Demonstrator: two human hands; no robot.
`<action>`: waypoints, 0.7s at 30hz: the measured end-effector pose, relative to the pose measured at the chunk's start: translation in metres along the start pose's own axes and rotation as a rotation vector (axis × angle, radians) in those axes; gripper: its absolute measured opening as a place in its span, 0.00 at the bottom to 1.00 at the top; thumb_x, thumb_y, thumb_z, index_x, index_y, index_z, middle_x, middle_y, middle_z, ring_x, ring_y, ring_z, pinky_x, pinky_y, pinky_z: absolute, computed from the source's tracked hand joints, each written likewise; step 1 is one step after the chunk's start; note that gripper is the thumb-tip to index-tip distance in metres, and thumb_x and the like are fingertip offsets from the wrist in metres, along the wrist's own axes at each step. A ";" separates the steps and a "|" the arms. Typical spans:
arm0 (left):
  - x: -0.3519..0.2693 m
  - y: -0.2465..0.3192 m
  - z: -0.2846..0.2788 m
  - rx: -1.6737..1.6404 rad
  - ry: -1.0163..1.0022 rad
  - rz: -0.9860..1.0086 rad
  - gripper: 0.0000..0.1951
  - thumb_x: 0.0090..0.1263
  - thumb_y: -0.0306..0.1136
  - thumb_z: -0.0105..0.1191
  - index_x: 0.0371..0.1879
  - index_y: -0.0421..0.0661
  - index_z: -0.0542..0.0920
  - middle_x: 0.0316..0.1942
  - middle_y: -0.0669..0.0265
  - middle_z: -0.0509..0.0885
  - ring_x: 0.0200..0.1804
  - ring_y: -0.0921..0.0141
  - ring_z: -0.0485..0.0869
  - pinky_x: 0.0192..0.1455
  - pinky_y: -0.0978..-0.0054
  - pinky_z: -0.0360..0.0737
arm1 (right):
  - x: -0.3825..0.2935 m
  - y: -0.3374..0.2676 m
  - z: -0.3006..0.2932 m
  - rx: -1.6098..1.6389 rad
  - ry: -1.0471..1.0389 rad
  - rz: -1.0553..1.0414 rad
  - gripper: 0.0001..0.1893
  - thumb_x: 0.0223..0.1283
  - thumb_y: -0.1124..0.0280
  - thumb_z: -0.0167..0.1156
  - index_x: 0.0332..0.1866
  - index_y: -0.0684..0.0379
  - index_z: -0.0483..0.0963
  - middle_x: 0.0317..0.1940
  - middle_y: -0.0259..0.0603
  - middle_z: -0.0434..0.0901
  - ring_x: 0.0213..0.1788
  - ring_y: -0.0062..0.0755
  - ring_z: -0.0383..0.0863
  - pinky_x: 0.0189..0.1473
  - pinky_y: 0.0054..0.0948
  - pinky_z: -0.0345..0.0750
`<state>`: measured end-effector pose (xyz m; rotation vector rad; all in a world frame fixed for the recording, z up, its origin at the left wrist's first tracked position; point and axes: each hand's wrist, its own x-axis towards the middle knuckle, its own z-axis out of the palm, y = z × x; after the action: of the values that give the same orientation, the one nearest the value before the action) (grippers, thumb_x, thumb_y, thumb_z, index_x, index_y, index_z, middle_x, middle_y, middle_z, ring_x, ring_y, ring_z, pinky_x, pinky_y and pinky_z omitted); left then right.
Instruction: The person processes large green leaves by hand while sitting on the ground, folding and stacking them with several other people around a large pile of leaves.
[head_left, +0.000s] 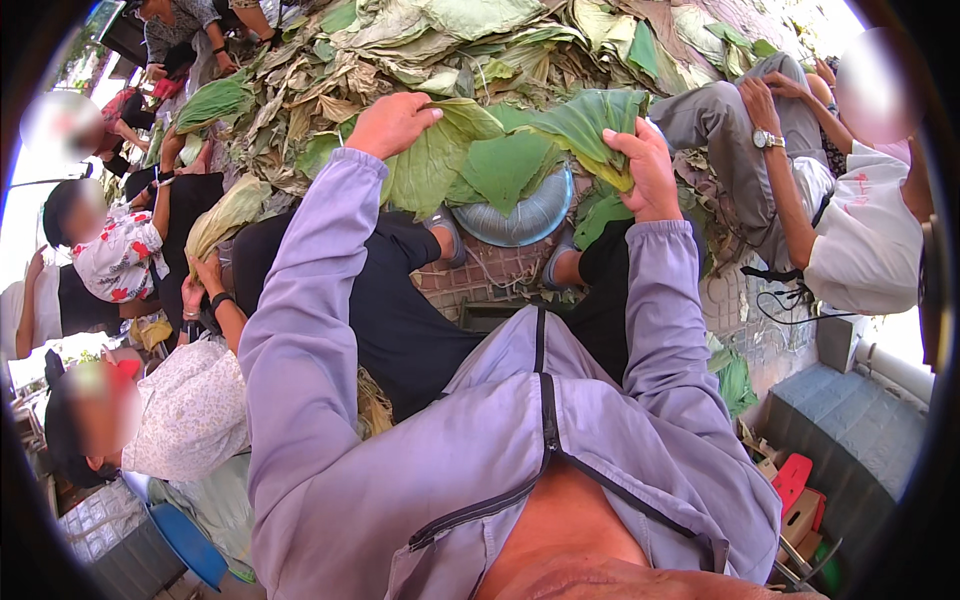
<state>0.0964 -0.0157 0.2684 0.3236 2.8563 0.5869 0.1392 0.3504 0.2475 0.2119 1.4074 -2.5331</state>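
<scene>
In front of me, above a round blue-rimmed basin (525, 225), both of my hands are raised. My left hand (395, 125) grips the edge of a yellowish-green large leaf (442, 154) between thumb and fingers. A folded, greener large leaf (592, 124) is pinched at its right end in my right hand (646, 169). Between the two hands hangs another green leaf piece (506, 169), partly over the basin. The basin stands on the paving between my feet. Whether the leaves are joined or only overlap, I cannot tell.
A large heap of dried and green leaves (450, 45) lies beyond my hands. People sit close on both sides; one at the left (187, 412) holds a folded leaf. A person in grey trousers (855, 217) sits at the right. A blue tub (184, 540) stands at the lower left.
</scene>
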 end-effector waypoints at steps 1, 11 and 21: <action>0.009 -0.008 -0.002 -0.039 0.058 0.038 0.19 0.73 0.48 0.54 0.44 0.42 0.84 0.41 0.52 0.86 0.46 0.51 0.84 0.49 0.57 0.79 | 0.001 -0.002 -0.001 0.006 0.005 -0.008 0.10 0.62 0.83 0.58 0.49 0.66 0.75 0.42 0.41 0.83 0.41 0.32 0.85 0.49 0.34 0.84; 0.073 -0.025 0.061 -0.059 0.468 0.169 0.15 0.73 0.37 0.56 0.57 0.52 0.83 0.57 0.61 0.83 0.58 0.57 0.82 0.59 0.65 0.79 | 0.000 -0.009 -0.003 0.041 0.013 -0.049 0.14 0.63 0.82 0.58 0.53 0.66 0.74 0.46 0.41 0.83 0.44 0.31 0.86 0.49 0.33 0.84; 0.052 -0.012 0.272 0.168 0.267 -0.002 0.19 0.69 0.36 0.58 0.59 0.59 0.81 0.59 0.63 0.81 0.60 0.58 0.79 0.59 0.56 0.75 | -0.003 -0.015 0.012 0.029 0.019 -0.019 0.19 0.62 0.81 0.59 0.59 0.68 0.72 0.49 0.43 0.83 0.47 0.29 0.85 0.53 0.31 0.83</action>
<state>0.1114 0.0854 0.0112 0.2881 3.1724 0.4175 0.1377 0.3480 0.2662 0.2301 1.3862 -2.5749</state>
